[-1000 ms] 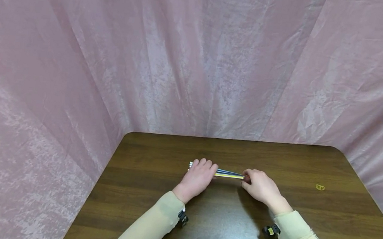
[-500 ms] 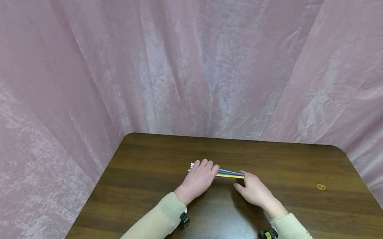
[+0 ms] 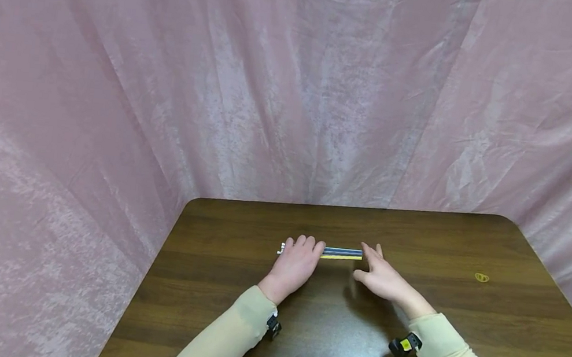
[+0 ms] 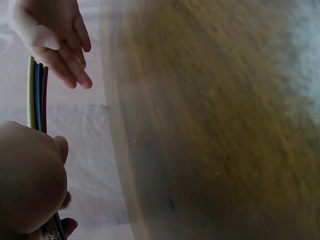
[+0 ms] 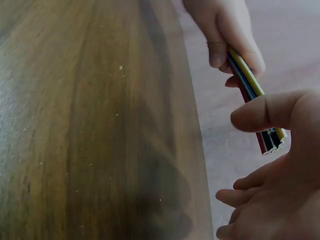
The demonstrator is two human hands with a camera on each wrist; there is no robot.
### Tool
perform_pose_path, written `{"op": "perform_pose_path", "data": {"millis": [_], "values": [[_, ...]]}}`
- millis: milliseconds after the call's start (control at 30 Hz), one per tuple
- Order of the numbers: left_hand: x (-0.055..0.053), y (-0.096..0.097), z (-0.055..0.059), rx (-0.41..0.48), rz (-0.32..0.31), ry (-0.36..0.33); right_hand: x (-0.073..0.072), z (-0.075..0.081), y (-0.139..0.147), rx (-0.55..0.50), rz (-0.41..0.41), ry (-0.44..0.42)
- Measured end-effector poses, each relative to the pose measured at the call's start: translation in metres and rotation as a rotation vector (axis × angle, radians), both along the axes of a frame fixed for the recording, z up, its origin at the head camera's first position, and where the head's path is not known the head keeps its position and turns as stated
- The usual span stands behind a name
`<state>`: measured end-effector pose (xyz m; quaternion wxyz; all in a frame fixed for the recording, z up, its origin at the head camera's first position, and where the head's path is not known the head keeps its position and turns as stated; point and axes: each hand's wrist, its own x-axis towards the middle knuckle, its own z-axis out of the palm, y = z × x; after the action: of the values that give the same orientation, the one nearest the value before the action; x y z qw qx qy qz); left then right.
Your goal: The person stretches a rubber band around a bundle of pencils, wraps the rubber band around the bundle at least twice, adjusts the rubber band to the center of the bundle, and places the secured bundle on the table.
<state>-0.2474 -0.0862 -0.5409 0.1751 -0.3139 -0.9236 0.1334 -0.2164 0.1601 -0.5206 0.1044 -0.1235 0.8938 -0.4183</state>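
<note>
My left hand (image 3: 293, 265) grips a bundle of pencils (image 3: 342, 254) in yellow, blue, dark and red. Held roughly level, it points to the right, and small white ends (image 3: 281, 248) stick out past the left side of the hand. My right hand (image 3: 382, 277) is at the bundle's right end with fingers straight and spread. In the right wrist view, its thumb (image 5: 255, 114) passes in front of the pencils near their pale blunt tips (image 5: 274, 148). Whether it touches them I cannot tell. The left palm and fingers hide the bundle's middle.
Thin yellow rubber bands (image 3: 482, 277) lie on the brown wooden table (image 3: 239, 226), to the right of my right hand. A pink curtain (image 3: 294, 98) hangs behind the table's far edge. A small black camera (image 3: 404, 344) sits at each wrist.
My right hand has let go of the pencils' right end and straightened its fingers. The bundle, earlier sloping slightly down to the right, is now nearly level. My left hand keeps its grip.
</note>
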Motion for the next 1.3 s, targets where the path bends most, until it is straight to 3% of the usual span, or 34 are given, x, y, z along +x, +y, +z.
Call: {"op": "perform_pose_path", "data": {"millis": [167, 433, 633, 833, 1100, 1300], "values": [[0.0, 0.002, 0.004, -0.018, -0.001, 0.01, 0.0, -0.001, -0.008, 0.024, -0.019, 0.025], [0.0, 0.003, 0.004, -0.02, -0.005, -0.003, 0.0, 0.001, -0.017, 0.008, -0.05, -0.028], [-0.001, 0.0, 0.004, -0.022, -0.002, 0.005, 0.0, -0.002, -0.02, 0.07, -0.027, 0.038], [-0.002, -0.001, 0.002, 0.016, -0.041, 0.019, 0.0, -0.001, -0.02, 0.144, 0.0, 0.115], [-0.004, -0.006, 0.001, 0.031, -0.049, 0.045, -0.001, -0.001, -0.015, 0.104, -0.003, 0.049], [-0.001, -0.005, 0.002, 0.036, -0.067, 0.039, 0.0, -0.005, -0.021, 0.097, -0.005, 0.056]]}}
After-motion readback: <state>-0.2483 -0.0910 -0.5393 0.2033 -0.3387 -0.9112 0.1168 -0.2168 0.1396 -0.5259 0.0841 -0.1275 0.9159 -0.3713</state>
